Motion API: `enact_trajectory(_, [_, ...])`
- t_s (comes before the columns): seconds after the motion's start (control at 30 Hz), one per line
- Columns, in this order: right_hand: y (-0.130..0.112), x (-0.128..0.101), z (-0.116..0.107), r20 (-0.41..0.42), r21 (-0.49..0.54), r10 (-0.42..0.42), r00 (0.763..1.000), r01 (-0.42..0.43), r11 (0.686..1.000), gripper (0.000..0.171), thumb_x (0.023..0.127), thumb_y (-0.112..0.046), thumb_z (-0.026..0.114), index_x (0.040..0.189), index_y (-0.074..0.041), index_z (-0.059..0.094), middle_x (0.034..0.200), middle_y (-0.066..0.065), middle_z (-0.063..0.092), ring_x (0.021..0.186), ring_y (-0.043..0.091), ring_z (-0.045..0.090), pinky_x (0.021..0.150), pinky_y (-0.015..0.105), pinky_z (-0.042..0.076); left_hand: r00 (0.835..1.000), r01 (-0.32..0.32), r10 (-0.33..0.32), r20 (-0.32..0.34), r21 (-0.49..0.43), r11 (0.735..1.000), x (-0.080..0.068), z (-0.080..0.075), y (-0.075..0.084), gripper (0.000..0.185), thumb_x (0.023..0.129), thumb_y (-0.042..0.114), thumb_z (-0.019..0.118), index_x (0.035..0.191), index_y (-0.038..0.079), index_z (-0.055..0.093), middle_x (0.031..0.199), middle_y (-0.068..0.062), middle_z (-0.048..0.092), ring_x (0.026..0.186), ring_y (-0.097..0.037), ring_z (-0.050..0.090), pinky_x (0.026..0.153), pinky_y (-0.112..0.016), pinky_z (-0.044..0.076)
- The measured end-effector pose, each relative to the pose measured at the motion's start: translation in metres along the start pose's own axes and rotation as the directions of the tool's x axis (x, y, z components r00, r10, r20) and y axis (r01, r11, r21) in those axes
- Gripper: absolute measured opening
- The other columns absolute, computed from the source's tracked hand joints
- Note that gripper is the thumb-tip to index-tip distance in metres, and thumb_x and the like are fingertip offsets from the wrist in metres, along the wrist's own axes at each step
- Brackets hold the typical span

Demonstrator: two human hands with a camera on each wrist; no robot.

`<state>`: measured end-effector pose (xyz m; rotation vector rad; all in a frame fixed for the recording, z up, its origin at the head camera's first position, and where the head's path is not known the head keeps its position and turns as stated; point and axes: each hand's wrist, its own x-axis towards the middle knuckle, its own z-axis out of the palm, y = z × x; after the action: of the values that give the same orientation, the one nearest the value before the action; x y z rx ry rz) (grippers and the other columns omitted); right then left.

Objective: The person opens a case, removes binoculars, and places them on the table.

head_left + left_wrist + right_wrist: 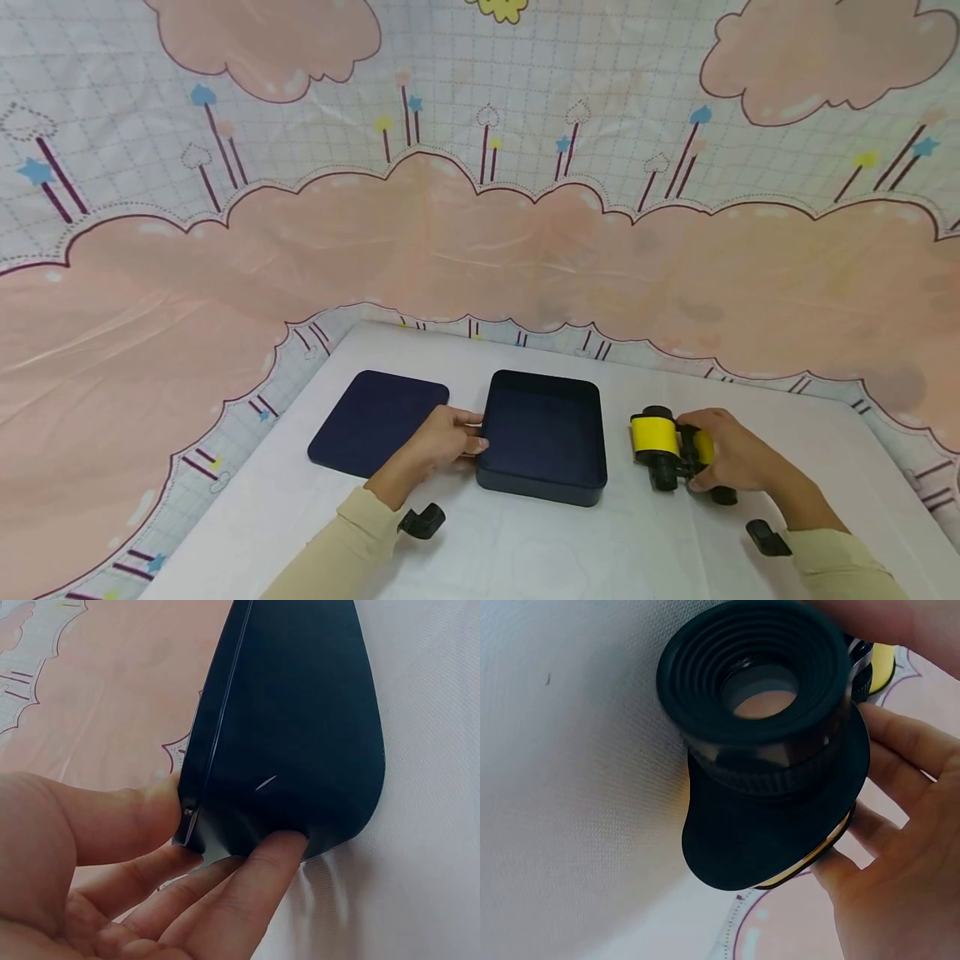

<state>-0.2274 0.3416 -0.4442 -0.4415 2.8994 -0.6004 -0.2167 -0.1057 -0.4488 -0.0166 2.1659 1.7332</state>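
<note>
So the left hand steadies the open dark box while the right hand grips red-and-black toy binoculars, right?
Not quite: the binoculars are yellow and black, not red, as the head view shows. The rest holds: the left hand steadies the open dark box, and the right hand grips the binoculars.

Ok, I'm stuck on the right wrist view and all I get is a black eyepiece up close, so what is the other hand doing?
Observer: The left hand holds the near left corner of an open dark blue box, thumb on the rim.
Operator: Anything inside that box?
Observer: Nothing that shows in the head view; its floor looks bare.
Operator: And what is my eyepiece part of?
Observer: Yellow and black toy binoculars, gripped by the right hand on the white tabletop, to the right of the box and apart from it.
Operator: Is there a lid?
Observer: A flat dark blue lid lies left of the box.
</note>
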Motion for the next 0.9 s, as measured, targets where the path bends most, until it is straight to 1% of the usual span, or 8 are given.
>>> enact_trajectory(0.17, [-0.001,0.002,0.0,0.012,0.016,0.013,1.0,-0.013,1.0,0.097,0.062,-0.027,0.1,0.143,-0.001,0.054,0.149,0.034,0.047,0.129,0.052,0.049,0.102,0.077,0.044,1.0,0.002,-0.002,-0.001,0.001,1.0,0.0,-0.001,-0.001,0.056,0.092,-0.007,0.071,0.145,-0.01,0.053,0.142,-0.031,0.061,0.122,-0.036,0.07,0.09,-0.048,0.063])
enact_trajectory(0.37, [0.001,0.002,-0.001,0.023,0.008,0.009,1.0,-0.009,1.0,0.097,0.063,-0.027,0.099,0.144,-0.001,0.053,0.15,0.034,0.046,0.13,0.052,0.048,0.102,0.076,0.045,1.0,-0.003,0.003,0.008,0.01,1.0,0.002,-0.001,0.0,0.057,0.092,-0.007,0.07,0.146,-0.01,0.052,0.142,-0.031,0.061,0.122,-0.035,0.07,0.09,-0.048,0.063])
enact_trajectory(0.5, [0.003,0.002,-0.002,0.032,-0.017,0.005,0.999,-0.004,1.0,0.098,0.065,-0.029,0.098,0.146,0.0,0.051,0.151,0.035,0.044,0.133,0.055,0.044,0.103,0.078,0.043,0.999,-0.026,0.024,0.022,0.073,0.997,0.004,-0.001,0.003,0.057,0.092,-0.004,0.072,0.145,-0.01,0.053,0.14,-0.029,0.064,0.12,-0.033,0.071,0.091,-0.045,0.063])
enact_trajectory(0.63, [0.003,-0.003,-0.002,0.022,-0.05,-0.038,0.999,0.039,0.998,0.098,0.067,-0.032,0.097,0.147,0.001,0.05,0.152,0.036,0.042,0.136,0.057,0.037,0.102,0.081,0.039,0.999,-0.04,0.036,0.031,0.168,0.985,0.005,-0.002,0.006,0.056,0.094,0.004,0.073,0.146,-0.007,0.054,0.139,-0.026,0.065,0.116,-0.029,0.071,0.091,-0.043,0.063])
enact_trajectory(0.7, [0.001,-0.005,-0.004,-0.001,-0.067,-0.061,0.998,0.061,0.996,0.098,0.068,-0.035,0.096,0.147,0.001,0.05,0.153,0.035,0.042,0.137,0.057,0.034,0.103,0.082,0.037,0.999,-0.048,0.046,0.013,0.241,0.969,0.004,-0.002,0.007,0.055,0.097,0.012,0.072,0.146,-0.004,0.056,0.142,-0.024,0.064,0.119,-0.029,0.069,0.095,-0.044,0.061])
enact_trajectory(0.77, [-0.003,-0.006,-0.007,-0.036,-0.088,-0.08,0.996,0.077,0.993,0.098,0.072,-0.04,0.094,0.149,0.001,0.049,0.153,0.034,0.042,0.137,0.057,0.034,0.103,0.083,0.036,0.997,-0.069,0.079,-0.02,0.323,0.944,0.003,-0.002,0.009,0.054,0.099,0.021,0.071,0.147,0.0,0.057,0.145,-0.021,0.063,0.127,-0.032,0.066,0.101,-0.048,0.058])
enact_trajectory(0.83, [-0.009,-0.006,-0.011,-0.079,-0.116,-0.091,0.993,0.082,0.99,0.096,0.078,-0.045,0.089,0.15,0.0,0.047,0.155,0.033,0.041,0.139,0.057,0.032,0.106,0.083,0.033,0.989,-0.094,0.133,-0.065,0.421,0.902,0.002,-0.003,0.013,0.055,0.101,0.031,0.069,0.148,0.004,0.057,0.148,-0.019,0.061,0.135,-0.036,0.06,0.107,-0.053,0.054])
enact_trajectory(0.9, [-0.017,-0.005,-0.017,-0.116,-0.142,-0.094,0.989,0.077,0.987,0.093,0.085,-0.05,0.083,0.153,0.0,0.044,0.157,0.032,0.039,0.142,0.057,0.03,0.109,0.083,0.028,0.977,-0.113,0.188,-0.099,0.508,0.854,0.002,-0.004,0.018,0.059,0.102,0.04,0.066,0.151,0.008,0.055,0.152,-0.018,0.058,0.143,-0.039,0.053,0.113,-0.058,0.048])
